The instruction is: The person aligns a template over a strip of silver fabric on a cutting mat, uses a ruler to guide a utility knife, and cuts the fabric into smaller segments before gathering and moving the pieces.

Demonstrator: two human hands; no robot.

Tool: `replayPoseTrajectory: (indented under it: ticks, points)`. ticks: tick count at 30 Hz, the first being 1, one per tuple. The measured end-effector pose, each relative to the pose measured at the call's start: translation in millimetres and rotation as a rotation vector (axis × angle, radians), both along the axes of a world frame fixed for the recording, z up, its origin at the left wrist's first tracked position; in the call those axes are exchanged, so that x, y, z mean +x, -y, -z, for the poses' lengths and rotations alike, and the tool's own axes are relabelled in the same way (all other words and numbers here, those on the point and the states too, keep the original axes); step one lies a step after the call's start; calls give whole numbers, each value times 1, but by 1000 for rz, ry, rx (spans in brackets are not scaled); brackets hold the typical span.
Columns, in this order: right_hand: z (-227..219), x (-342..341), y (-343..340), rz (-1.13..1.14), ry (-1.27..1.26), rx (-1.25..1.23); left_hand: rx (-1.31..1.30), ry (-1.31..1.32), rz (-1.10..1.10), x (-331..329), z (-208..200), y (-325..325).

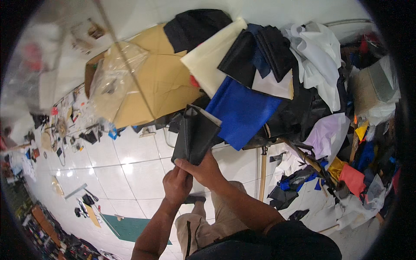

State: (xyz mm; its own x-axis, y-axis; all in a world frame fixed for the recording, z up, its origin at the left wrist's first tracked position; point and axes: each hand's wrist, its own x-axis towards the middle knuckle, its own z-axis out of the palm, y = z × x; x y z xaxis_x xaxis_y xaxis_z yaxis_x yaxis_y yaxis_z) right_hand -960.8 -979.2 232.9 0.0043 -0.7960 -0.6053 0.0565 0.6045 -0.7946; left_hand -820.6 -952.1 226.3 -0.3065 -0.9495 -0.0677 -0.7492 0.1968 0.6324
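Observation:
A folded piece of black sheet material [193, 135], perhaps leather or vinyl, is held up in front of me by both hands. My left hand [177, 183] grips its lower left corner with closed fingers. Pressed against the lower right part is my right hand [203, 170], its thumb reaching across toward the left hand and its other fingers hidden behind the piece. Just beyond lies a blue sheet of material [242, 113] on a heap, with a cream sheet [212, 58] and black folded pieces [237, 58] above it.
Left of the heap is a large brown cardboard sheet [162, 82] under clear plastic [115, 82]. White material [318, 56] drapes at the right, above scattered coloured scraps [353, 180]. A green cutting mat [130, 227] lies on the tiled floor [119, 180] at lower left, near small tools.

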Motion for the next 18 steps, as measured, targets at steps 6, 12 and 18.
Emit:
replayPoseTrajectory:
  ticks: [6,12,18]
  points:
    - [-74,65,-93,-128,-67,-22,9,-109,-58,67,-91,-105]
    - [-154,130,-205,-580,269,-104,18,-719,-628,142,-156,-260]
    - [-222,193,-303,-916,398,-41,28,-909,-934,199,-228,-390]
